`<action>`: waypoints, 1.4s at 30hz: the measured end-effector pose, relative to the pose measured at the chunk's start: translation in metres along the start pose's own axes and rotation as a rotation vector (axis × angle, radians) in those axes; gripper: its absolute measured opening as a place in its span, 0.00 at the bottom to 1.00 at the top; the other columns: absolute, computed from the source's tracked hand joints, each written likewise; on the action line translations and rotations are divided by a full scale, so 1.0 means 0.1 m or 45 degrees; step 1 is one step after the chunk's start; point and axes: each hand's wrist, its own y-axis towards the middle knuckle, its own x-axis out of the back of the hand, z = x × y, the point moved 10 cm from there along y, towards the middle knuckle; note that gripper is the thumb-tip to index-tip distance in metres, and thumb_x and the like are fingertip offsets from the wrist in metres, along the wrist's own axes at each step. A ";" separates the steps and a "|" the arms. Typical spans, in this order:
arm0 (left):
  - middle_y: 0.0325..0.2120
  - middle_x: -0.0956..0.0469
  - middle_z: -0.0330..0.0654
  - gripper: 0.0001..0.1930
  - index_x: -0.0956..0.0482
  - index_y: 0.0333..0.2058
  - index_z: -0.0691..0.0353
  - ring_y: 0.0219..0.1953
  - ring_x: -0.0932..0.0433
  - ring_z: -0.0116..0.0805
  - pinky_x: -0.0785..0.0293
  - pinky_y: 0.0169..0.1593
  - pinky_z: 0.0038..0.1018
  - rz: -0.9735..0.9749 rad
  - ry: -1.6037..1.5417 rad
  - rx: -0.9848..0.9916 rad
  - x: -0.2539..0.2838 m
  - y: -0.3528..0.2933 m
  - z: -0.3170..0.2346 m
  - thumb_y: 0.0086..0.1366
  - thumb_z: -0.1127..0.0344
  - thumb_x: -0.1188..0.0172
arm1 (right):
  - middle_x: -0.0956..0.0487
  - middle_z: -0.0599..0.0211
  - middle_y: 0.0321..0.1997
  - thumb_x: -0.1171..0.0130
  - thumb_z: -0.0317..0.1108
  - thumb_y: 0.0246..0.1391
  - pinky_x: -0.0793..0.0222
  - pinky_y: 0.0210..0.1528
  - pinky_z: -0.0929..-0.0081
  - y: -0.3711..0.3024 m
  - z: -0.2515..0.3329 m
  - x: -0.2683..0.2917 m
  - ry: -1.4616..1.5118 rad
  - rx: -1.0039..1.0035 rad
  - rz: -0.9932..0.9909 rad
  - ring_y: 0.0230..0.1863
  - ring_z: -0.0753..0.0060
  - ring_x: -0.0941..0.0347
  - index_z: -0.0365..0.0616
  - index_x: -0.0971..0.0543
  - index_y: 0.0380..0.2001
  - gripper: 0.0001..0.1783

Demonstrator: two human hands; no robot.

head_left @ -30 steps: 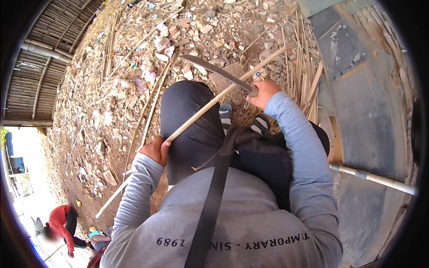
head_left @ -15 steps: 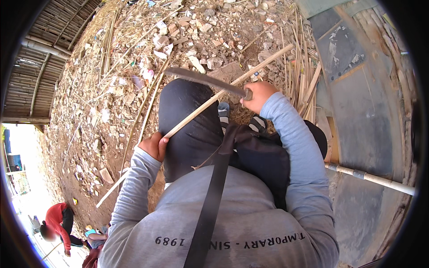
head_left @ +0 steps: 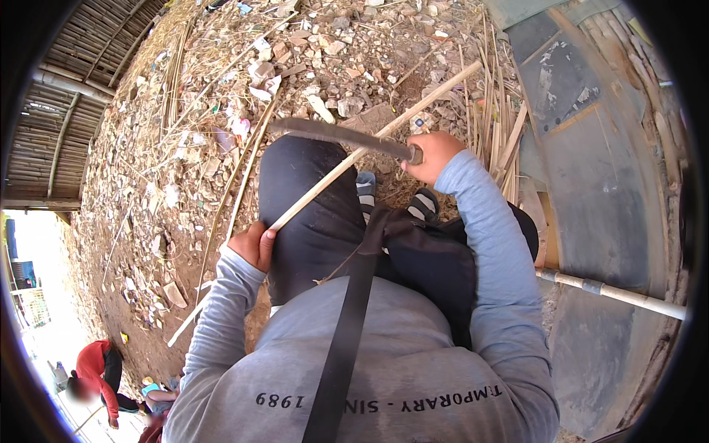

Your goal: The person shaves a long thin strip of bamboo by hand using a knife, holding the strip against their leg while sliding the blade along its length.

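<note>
My left hand is closed around the near part of a long pale bamboo strip. The strip slants over my raised left knee toward the upper right, and its tail end shows beyond my left forearm. A long-bladed machete is in my right hand, whose fingers are wrapped around the handle. Its dark blade points left and lies across the strip, just past the knee. The handle is mostly hidden by my fingers.
Stones and litter cover the ground. Thin bamboo strips lie in a bundle at the right, beside dark sheets and a pale pole. A person in red bends at the lower left. A bamboo-slat wall stands upper left.
My right hand and the machete have shifted slightly right and down along the bamboo strip. My left hand keeps its hold with little movement.
</note>
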 end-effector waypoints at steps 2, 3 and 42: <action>0.19 0.26 0.56 0.20 0.31 0.28 0.62 0.24 0.25 0.60 0.30 0.28 0.46 -0.010 -0.017 -0.010 0.00 0.04 0.01 0.68 0.50 0.55 | 0.23 0.59 0.23 0.34 0.47 0.41 0.31 0.34 0.63 0.08 -0.18 -0.14 -0.036 0.068 0.117 0.28 0.56 0.25 0.43 0.22 0.26 0.18; 0.19 0.26 0.56 0.19 0.31 0.28 0.62 0.24 0.25 0.60 0.30 0.28 0.45 -0.010 -0.035 -0.035 -0.03 0.05 -0.01 0.68 0.51 0.54 | 0.23 0.62 0.22 0.33 0.46 0.40 0.32 0.33 0.65 0.08 -0.49 -0.11 0.123 -0.047 0.054 0.26 0.62 0.26 0.42 0.23 0.26 0.18; 0.17 0.27 0.55 0.19 0.31 0.26 0.61 0.22 0.26 0.60 0.31 0.26 0.46 -0.125 0.015 -0.039 0.01 0.05 0.02 0.68 0.51 0.53 | 0.22 0.56 0.24 0.32 0.47 0.40 0.30 0.35 0.65 0.08 -0.28 0.06 0.075 -0.106 -0.042 0.29 0.55 0.25 0.43 0.21 0.28 0.19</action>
